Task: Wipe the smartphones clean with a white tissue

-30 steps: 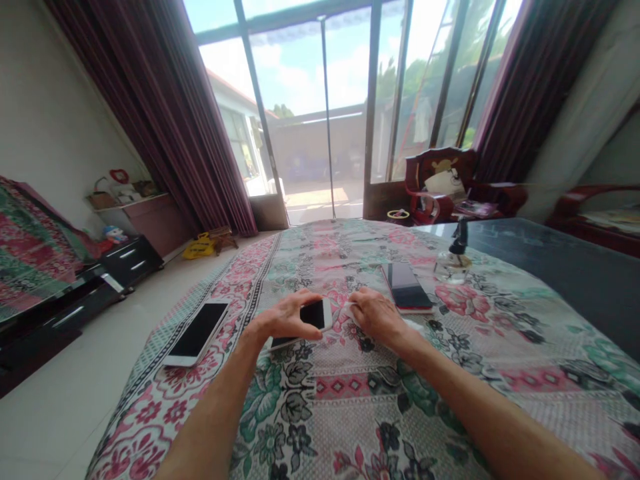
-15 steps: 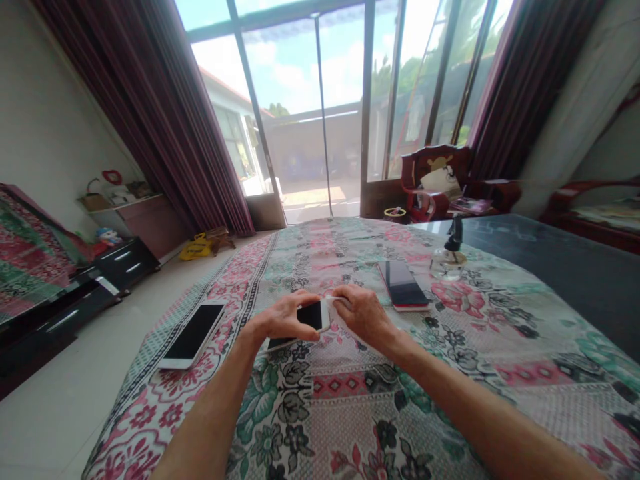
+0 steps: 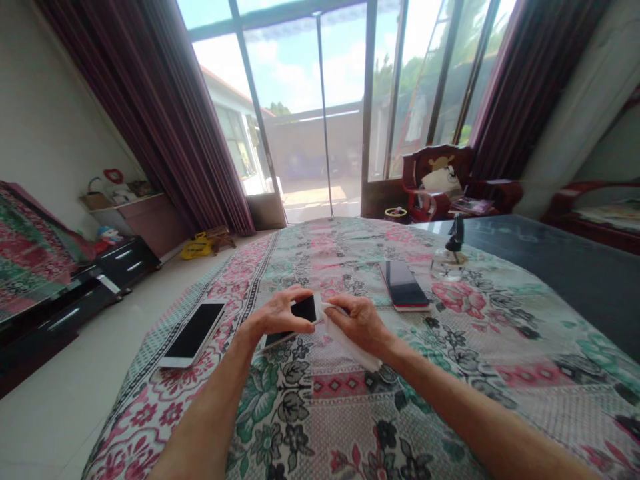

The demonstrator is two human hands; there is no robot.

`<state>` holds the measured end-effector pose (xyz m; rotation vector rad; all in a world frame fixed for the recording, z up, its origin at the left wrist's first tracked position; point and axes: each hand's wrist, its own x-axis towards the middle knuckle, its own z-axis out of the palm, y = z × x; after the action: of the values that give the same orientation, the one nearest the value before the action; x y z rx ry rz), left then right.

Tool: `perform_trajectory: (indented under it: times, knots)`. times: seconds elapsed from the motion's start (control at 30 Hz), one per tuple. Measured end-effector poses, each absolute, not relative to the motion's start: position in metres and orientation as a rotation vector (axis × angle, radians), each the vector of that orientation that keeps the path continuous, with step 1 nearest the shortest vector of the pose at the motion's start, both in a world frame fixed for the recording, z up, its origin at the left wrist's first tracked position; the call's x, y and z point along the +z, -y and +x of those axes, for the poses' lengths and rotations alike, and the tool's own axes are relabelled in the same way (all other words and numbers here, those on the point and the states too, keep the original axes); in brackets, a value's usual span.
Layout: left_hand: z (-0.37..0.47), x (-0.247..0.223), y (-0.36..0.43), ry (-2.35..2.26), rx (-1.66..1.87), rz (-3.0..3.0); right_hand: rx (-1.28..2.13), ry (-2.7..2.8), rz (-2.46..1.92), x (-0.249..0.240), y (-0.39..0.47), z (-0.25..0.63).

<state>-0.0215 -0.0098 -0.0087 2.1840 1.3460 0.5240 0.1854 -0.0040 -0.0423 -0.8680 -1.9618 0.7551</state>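
Observation:
My left hand point(image 3: 283, 312) grips a small white phone point(image 3: 306, 309) with a dark screen, thumb on the near edge and fingers on the far edge. Pinched in my right hand point(image 3: 357, 320) is a white cloth or tissue point(image 3: 353, 347), which touches the phone's right end and hangs down toward the table. Another dark-screened phone point(image 3: 277, 338) lies partly hidden under my left hand. A larger white phone point(image 3: 194, 333) lies to the left. On the right, a phone with a red edge point(image 3: 404, 285) rests on the patterned tablecloth point(image 3: 345, 407).
A clear bottle with a black spray top point(image 3: 450, 260) stands at the table's right. Beyond are a dark table point(image 3: 530, 247), a carved red wooden chair point(image 3: 435, 177), glass doors and purple curtains. A black drawer cabinet point(image 3: 127, 260) is at the left.
Both hands have shifted slightly, the left one with the phone to the left. The white cloth now hangs lower and shows more below my right hand.

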Motion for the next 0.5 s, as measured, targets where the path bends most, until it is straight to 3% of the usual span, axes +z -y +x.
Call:
perform_trajectory:
  times: [0.5]
  knots:
    - [-0.0198, -0.0033, 0.0115, -1.208, 0.55, 2.162, 0.924, 1.851, -0.912, -0.0386, 0.0007, 0.1897]
